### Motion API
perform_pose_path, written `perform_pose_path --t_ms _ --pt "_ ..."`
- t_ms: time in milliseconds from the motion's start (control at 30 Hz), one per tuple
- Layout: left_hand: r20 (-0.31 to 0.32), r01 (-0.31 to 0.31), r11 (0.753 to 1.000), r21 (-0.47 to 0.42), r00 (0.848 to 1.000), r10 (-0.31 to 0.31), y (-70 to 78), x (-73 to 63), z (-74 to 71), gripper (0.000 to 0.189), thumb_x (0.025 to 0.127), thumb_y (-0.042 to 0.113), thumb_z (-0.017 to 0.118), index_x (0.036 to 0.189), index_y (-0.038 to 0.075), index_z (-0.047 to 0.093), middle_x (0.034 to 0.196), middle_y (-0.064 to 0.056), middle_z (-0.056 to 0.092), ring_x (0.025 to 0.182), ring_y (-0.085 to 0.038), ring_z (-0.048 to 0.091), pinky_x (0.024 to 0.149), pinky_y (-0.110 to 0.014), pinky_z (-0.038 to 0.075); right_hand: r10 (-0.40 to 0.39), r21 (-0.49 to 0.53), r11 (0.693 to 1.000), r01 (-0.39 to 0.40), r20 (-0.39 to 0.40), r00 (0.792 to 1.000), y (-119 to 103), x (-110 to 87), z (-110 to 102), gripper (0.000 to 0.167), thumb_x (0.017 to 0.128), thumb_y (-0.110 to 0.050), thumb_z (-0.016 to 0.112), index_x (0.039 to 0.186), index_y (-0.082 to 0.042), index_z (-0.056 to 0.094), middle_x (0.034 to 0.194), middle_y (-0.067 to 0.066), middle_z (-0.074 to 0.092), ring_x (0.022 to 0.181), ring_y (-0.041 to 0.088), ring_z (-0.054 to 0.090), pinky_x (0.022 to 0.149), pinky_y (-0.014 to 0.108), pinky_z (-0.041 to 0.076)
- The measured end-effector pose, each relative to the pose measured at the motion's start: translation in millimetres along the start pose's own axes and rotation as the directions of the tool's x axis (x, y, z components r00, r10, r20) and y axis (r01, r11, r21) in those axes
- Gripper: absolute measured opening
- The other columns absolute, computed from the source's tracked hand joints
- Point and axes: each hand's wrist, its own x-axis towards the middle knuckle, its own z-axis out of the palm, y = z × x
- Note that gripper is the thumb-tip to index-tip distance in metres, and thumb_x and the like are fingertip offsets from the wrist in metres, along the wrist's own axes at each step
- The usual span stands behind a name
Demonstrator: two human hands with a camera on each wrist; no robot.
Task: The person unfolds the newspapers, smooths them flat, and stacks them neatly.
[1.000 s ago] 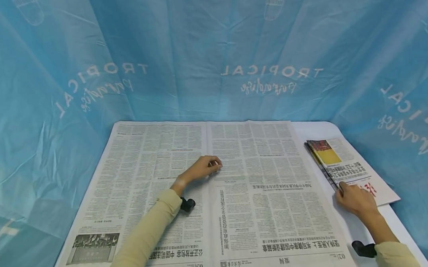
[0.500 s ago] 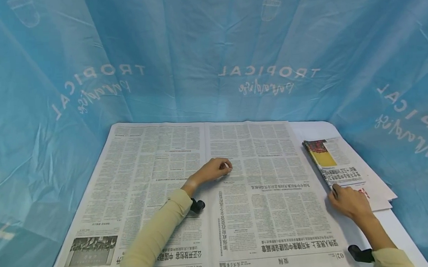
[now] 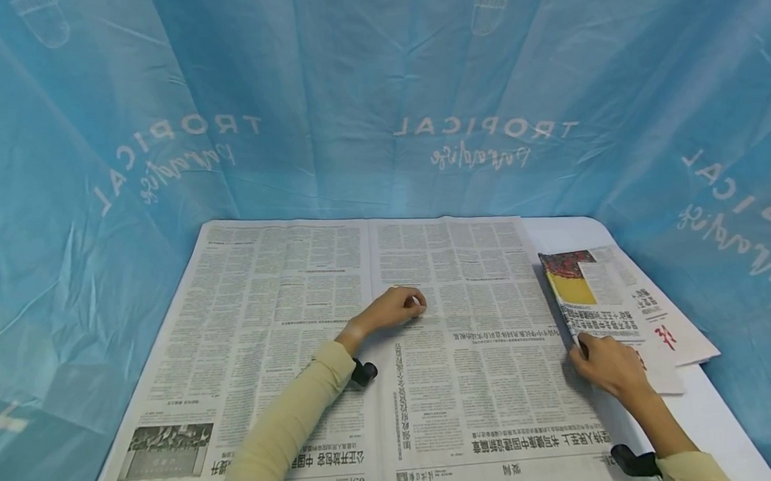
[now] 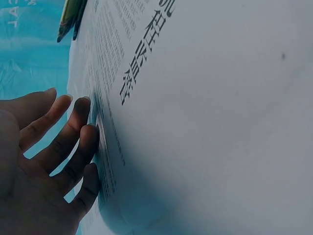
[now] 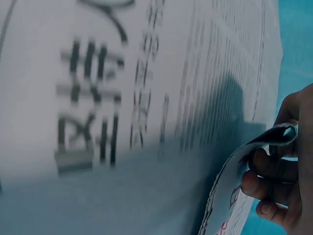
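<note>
A large newspaper (image 3: 491, 286) lies spread flat, its printed pages reaching both sides of a centre fold. Over its middle, my left hand (image 3: 391, 309) holds nothing; the left wrist view shows its fingers (image 4: 73, 125) loosely bent, their tips right at the paper. At the right, my right hand (image 3: 614, 368) pinches the left edge of a folded newspaper (image 3: 575, 289) with a red and yellow picture. The right wrist view shows that newspaper's folded edge (image 5: 230, 166) between thumb and fingers, raised over the spread pages. Another folded newspaper (image 3: 677, 332) lies partly beneath it.
The white table (image 3: 722, 412) shows along the right side. A blue printed curtain (image 3: 379, 97) hangs close behind the table and at both sides. A small black camera (image 3: 364, 373) sits on my left wrist, another black camera (image 3: 634, 461) on the right.
My right hand has drawn the top folded newspaper leftward over the spread page's edge, uncovering more of the folded one beneath. My left hand has shifted a little to the right.
</note>
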Motion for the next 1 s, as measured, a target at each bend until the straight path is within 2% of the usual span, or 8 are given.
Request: perform_pose_path --t_ms 33,100,167,367,567,700,833,1000 --pt "0.001 0.002 1.000 0.004 1.000 -0.002 0.4 0.4 0.4 0.021 0.100 0.016 0.056 0.112 0.002 0.066 0.084 -0.009 0.070 0.068 -0.008 0.056 0.078 -0.032 0.049 -0.004 0.009 1.000 0.004 -0.005 1.000 -3.8 0.1 0.6 0.023 0.091 -0.018 0.054 0.071 -0.011 0.048 0.053 -0.001 0.037 0.046 0.015 0.036 0.044 0.030 0.026" --pt "0.008 0.009 1.000 0.012 1.000 -0.009 0.6 1.1 1.7 0.021 0.100 0.017 0.056 0.112 0.003 0.066 0.084 -0.008 0.070 0.068 -0.009 0.056 0.082 -0.039 0.049 -0.015 0.015 1.000 0.016 -0.019 1.000 -11.3 0.2 2.6 0.025 0.091 -0.018 0.054 0.069 -0.013 0.046 0.051 -0.001 0.036 0.044 0.014 0.035 0.043 0.029 0.025" --pt "0.019 0.025 0.999 0.027 1.000 -0.025 0.0 1.6 3.3 0.020 0.100 0.019 0.056 0.112 0.005 0.066 0.085 -0.006 0.070 0.070 -0.008 0.057 0.084 -0.039 0.049 -0.030 0.022 0.999 0.031 -0.035 0.999 -19.5 1.2 4.6 0.027 0.091 -0.017 0.054 0.067 -0.014 0.044 0.050 -0.002 0.035 0.042 0.013 0.033 0.042 0.028 0.024" --pt "0.011 0.057 0.998 0.039 0.998 -0.058 -4.4 2.9 7.8 0.018 0.099 0.019 0.058 0.108 0.007 0.068 0.090 -0.003 0.069 0.073 -0.007 0.056 0.071 -0.024 0.045 -0.071 0.037 0.997 0.074 -0.076 0.995 -44.8 6.5 14.1 0.030 0.091 -0.017 0.055 0.064 -0.015 0.043 0.047 -0.003 0.033 0.040 0.012 0.030 0.041 0.027 0.022" --pt "0.013 0.081 0.997 0.010 0.997 -0.082 -6.0 7.7 9.8 0.018 0.097 0.017 0.060 0.106 0.005 0.069 0.086 -0.003 0.067 0.070 -0.007 0.051 0.068 -0.021 0.042 -0.090 0.054 0.994 0.094 -0.071 0.993 -61.1 12.3 21.9 0.031 0.090 -0.016 0.057 0.062 -0.016 0.043 0.047 -0.003 0.032 0.041 0.012 0.026 0.041 0.026 0.020" --pt "0.023 0.114 0.993 0.014 0.993 -0.114 -4.9 11.5 10.7 0.019 0.097 0.018 0.060 0.107 0.005 0.071 0.086 -0.003 0.066 0.070 -0.006 0.050 0.067 -0.019 0.040 -0.087 0.074 0.993 0.089 -0.038 0.996 -71.4 14.5 23.6 0.033 0.091 -0.018 0.057 0.062 -0.016 0.041 0.048 -0.004 0.032 0.042 0.011 0.025 0.041 0.026 0.020" --pt "0.004 0.140 0.990 0.019 0.990 -0.140 -1.3 11.4 11.7 0.020 0.097 0.018 0.060 0.106 0.004 0.072 0.085 -0.003 0.068 0.067 -0.006 0.049 0.065 -0.018 0.038 -0.092 0.096 0.991 0.093 -0.017 0.996 -84.9 15.2 27.0 0.033 0.090 -0.018 0.058 0.061 -0.017 0.040 0.049 -0.004 0.032 0.043 0.011 0.025 0.041 0.026 0.020" --pt "-0.029 0.178 0.983 0.038 0.984 -0.177 2.3 10.8 11.9 0.023 0.097 0.021 0.059 0.106 0.006 0.074 0.085 -0.001 0.070 0.065 -0.006 0.049 0.062 -0.019 0.036 -0.117 0.102 0.988 0.119 -0.030 0.993 -103.5 17.1 31.9 0.035 0.089 -0.019 0.059 0.060 -0.018 0.040 0.048 -0.005 0.031 0.043 0.010 0.024 0.041 0.025 0.019"
